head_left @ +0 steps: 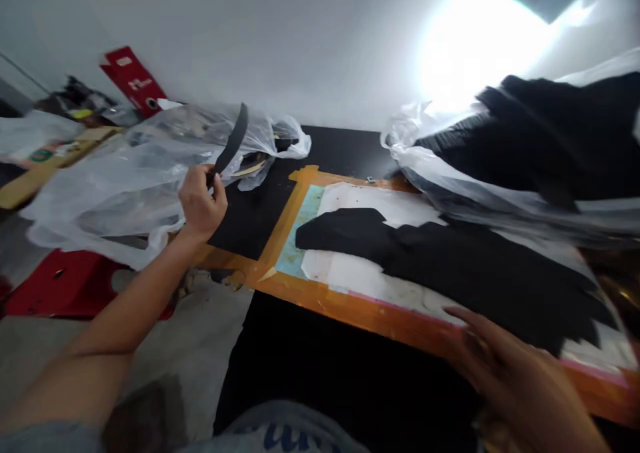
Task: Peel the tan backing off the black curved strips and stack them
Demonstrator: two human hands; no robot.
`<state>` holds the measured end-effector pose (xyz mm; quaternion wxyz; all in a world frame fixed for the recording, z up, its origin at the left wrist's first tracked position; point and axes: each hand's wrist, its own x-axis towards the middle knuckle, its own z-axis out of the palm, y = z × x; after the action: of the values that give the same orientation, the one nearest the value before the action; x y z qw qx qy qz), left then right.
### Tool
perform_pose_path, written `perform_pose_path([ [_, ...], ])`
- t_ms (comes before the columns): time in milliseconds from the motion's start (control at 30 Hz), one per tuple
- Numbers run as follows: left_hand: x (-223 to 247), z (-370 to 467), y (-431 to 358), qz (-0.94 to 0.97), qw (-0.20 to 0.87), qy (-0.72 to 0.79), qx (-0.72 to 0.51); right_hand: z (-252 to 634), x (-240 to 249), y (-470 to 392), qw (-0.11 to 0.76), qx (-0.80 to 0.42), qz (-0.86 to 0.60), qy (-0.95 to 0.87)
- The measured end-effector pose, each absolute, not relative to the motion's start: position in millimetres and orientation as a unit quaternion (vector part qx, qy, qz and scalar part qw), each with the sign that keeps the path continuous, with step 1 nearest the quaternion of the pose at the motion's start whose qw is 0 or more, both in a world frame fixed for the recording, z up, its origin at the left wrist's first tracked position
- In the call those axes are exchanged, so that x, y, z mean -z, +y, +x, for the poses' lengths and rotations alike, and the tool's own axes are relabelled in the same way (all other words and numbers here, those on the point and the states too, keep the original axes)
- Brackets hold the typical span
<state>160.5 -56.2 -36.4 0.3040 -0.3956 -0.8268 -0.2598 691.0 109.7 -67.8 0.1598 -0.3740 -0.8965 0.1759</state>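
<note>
My left hand (203, 203) is raised over the left part of the table, its fingers pinching the lower end of a thin, curved black strip (233, 143) that stands up from the grip. Low at the right, my right hand (520, 380) hovers by the table's front edge, blurred, with its fingers apart and nothing visible in them. Beyond that hand, flat black cut pieces (450, 266) lie overlapping in a long row. They rest on white sheets (340, 270) over a light blue surface (295, 240) bordered with brown tape (280, 240).
Clear plastic bags (120, 173) are heaped at the left. Another plastic bag (400, 136) with black material (555, 133) bulges at the back right. A red box file (133, 80) leans on the wall. A red stool (65, 283) stands at lower left.
</note>
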Motion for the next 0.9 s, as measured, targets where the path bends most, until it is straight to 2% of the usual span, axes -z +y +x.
perform_pose_path([
  [100,39.8,207.8,-22.4,-0.473,0.178,-0.818,0.275,667.8,67.0,105.2,0.101,-0.126,-0.353,-0.922],
  [200,47.4,257.6,27.6,-0.570,0.055,-0.786,0.232,647.2,62.7,108.9,0.047,-0.056,-0.402,-0.913],
  [400,75.3,323.3,103.7,-0.672,-0.039,-0.719,0.172,635.4,60.8,124.1,-0.014,-0.062,-0.529,-0.846],
  [533,94.4,329.3,105.0,-0.740,-0.048,-0.654,0.152,633.0,62.6,138.3,-0.004,-0.070,-0.593,-0.802],
  [700,105.7,313.4,70.2,-0.797,-0.058,-0.570,0.192,632.8,62.6,152.6,0.007,-0.079,-0.601,-0.795],
  [833,106.0,311.7,45.4,-0.801,-0.026,-0.560,0.210,635.6,57.0,144.9,0.017,-0.078,-0.583,-0.808],
  [900,98.1,315.9,34.7,-0.787,0.021,-0.570,0.236,636.5,52.1,132.5,0.061,-0.092,-0.565,-0.818],
])
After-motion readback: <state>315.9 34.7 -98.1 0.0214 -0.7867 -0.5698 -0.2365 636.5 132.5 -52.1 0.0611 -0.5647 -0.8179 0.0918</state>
